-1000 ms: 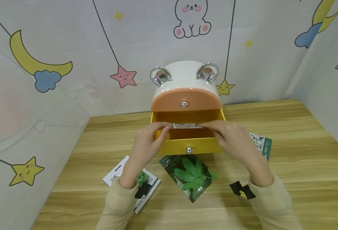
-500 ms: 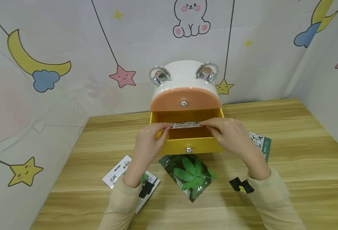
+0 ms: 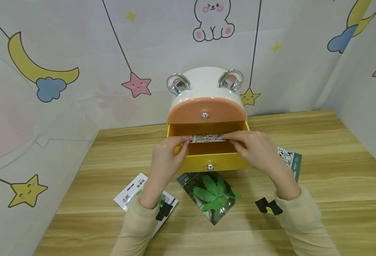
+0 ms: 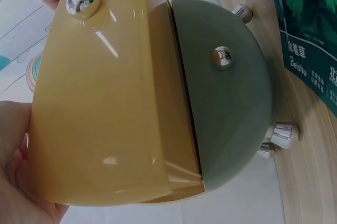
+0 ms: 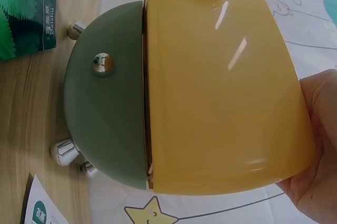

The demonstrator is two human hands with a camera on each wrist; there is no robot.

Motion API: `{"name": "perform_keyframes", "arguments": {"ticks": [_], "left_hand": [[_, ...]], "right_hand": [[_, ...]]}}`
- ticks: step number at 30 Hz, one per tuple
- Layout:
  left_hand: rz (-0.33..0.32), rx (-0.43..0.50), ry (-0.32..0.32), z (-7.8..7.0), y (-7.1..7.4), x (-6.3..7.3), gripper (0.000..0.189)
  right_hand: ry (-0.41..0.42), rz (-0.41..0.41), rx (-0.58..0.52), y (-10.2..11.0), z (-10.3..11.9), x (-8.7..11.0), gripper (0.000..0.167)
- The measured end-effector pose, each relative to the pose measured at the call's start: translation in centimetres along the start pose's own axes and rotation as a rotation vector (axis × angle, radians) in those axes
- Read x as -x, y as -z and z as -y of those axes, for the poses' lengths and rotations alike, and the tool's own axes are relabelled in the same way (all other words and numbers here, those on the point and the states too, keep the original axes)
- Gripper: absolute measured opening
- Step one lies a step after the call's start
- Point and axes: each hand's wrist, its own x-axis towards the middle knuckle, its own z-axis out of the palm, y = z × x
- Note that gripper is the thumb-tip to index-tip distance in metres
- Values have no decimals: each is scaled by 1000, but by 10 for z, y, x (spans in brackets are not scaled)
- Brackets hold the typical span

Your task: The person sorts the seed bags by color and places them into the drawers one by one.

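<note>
A flat packet (image 3: 207, 138) with a black-and-white speckled print is held level over the pulled-out yellow drawer (image 3: 215, 163) in the head view. My left hand (image 3: 166, 156) pinches its left end between thumb and fingers. At the other end, my right hand (image 3: 257, 148) pinches the packet the same way. The drawer belongs to a small white-topped cabinet (image 3: 204, 83) with chrome ears. In both wrist views the drawer front hides the packet and the fingertips, and a green lower drawer (image 4: 226, 97) is closed.
Before the cabinet lies a packet with a green leaf picture (image 3: 211, 195). A white packet (image 3: 131, 190) is partly under the left forearm. Another speckled packet (image 3: 291, 160) shows behind the right wrist. The wooden table (image 3: 335, 177) meets patterned cloth walls (image 3: 287, 71).
Both hands have shifted slightly, the left one to the right and the right one a little up. More of the packet's speckled face shows. The drawer and the table packets stay put.
</note>
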Motion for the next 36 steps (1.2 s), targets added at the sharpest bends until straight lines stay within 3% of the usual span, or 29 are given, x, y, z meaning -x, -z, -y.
{"name": "perform_keyframes", "arguments": {"ticks": [7, 27, 36], "left_hand": [[-28, 4, -13, -1, 0, 1, 16], [-9, -5, 0, -1, -1, 1, 17], [-25, -9, -95, -1, -3, 5, 20]], "right_hand": [[-2, -8, -6, 0, 0, 0, 23], [1, -5, -1, -1, -2, 2, 25], [36, -42, -52, -2, -5, 4, 24]]}}
